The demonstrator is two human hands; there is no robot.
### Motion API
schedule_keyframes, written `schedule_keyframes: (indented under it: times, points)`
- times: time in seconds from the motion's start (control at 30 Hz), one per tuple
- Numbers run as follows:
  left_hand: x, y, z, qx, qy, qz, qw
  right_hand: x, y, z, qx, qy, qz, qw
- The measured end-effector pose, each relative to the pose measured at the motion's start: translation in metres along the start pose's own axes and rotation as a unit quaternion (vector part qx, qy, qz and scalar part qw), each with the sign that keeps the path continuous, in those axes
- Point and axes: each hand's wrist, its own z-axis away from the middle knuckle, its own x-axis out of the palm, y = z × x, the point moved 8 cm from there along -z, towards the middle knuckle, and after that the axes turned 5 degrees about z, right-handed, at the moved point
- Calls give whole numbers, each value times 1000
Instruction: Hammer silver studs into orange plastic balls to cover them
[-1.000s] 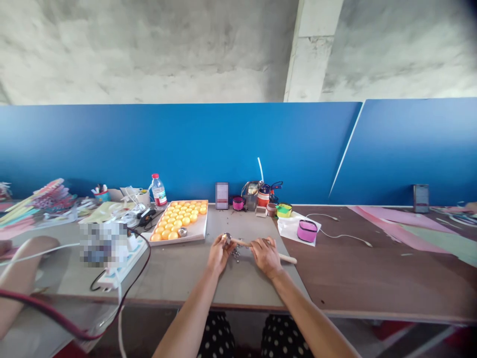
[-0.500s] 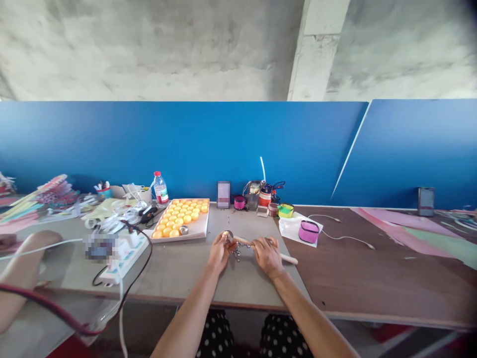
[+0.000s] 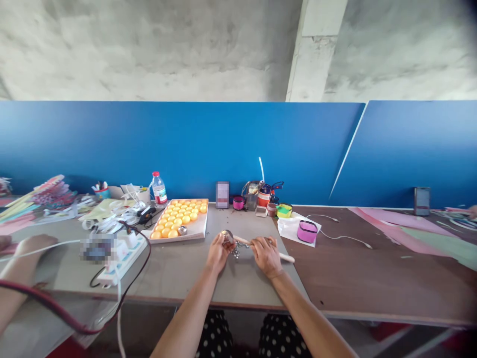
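My left hand [image 3: 219,252] is closed round a small shiny round piece [image 3: 227,235], gold and silver in look, at one end of a pale wooden stick [image 3: 287,258]. Over that same stick, my right hand [image 3: 267,254] has its fingers wrapped, and the rounded end sticks out to the right. Silvery bead-like bits [image 3: 236,252] hang between the two hands; how they are attached is too small to make out. Up and to the left lies a shallow white tray [image 3: 197,234] with several orange-yellow balls [image 3: 173,233] and one silver ball [image 3: 182,230].
A power strip [image 3: 122,258] with cables lies left, near another person's arm [image 3: 22,256]. At the back stand a bottle [image 3: 159,190], a phone [image 3: 222,195] and small pots. A purple mesh-like piece [image 3: 307,231] rests on white paper at right, beside a white cable [image 3: 350,237].
The view has shifted slightly. Both of my hands keep their hold on the stick and round piece almost unmoved. Another person's hand now shows at the far right edge.
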Motion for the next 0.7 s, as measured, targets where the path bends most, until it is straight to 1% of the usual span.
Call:
schedule_keyframes:
  times: [0.07,0.2,0.33,0.47,0.6,0.7]
  points:
    - [-1,0,0,1,3,3,1000,1,-2,-1,-8,-12,2,1000]
    - [0,1,0,5,7,7,1000,-3,-2,-2,4,5,-5,1000]
    - [0,0,1,-2,7,0,1000,-1,-3,-2,-9,-8,7,1000]
    - [-1,-1,0,-3,1,7,1000,-3,-1,-1,2,8,10,1000]
    - [-2,-2,-1,-7,6,5,1000,-1,-3,-2,-8,-9,3,1000]
    - [-3,-2,-1,-9,9,13,1000,-2,-2,-2,-2,2,-6,1000]
